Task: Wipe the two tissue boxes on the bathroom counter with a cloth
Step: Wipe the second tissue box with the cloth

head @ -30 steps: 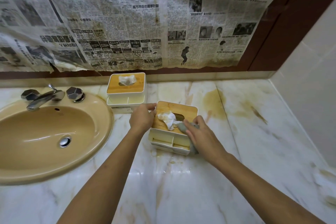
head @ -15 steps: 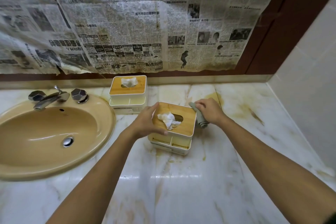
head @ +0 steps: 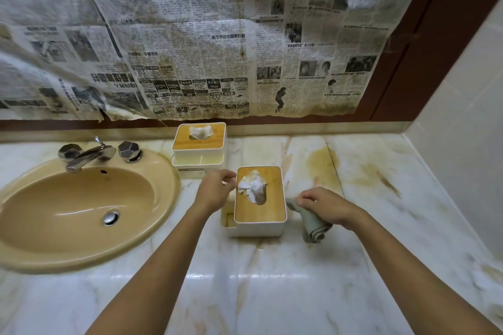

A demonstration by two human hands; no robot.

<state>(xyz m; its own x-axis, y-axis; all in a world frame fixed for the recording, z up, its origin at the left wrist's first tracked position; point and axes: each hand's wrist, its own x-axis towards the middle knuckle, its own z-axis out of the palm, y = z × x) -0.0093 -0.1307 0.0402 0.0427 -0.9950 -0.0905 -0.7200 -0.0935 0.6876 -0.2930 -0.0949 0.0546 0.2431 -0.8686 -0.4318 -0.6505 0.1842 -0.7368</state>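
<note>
The near tissue box (head: 260,209), on the worktop (head: 272,294), is held at its left edge by the left hand (head: 213,193). The cloth (head: 313,226) is gripped in the right hand (head: 324,207) just beside it. The loose tissue (head: 251,187) could be snagged in wiping. Room is left on the right; the sink (head: 174,187) and far tissue box (head: 200,141) lie left.

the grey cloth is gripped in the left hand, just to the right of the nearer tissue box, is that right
Not quite. In the head view the grey cloth is gripped in the right hand, not the left hand. It does sit just to the right of the nearer tissue box.
</note>
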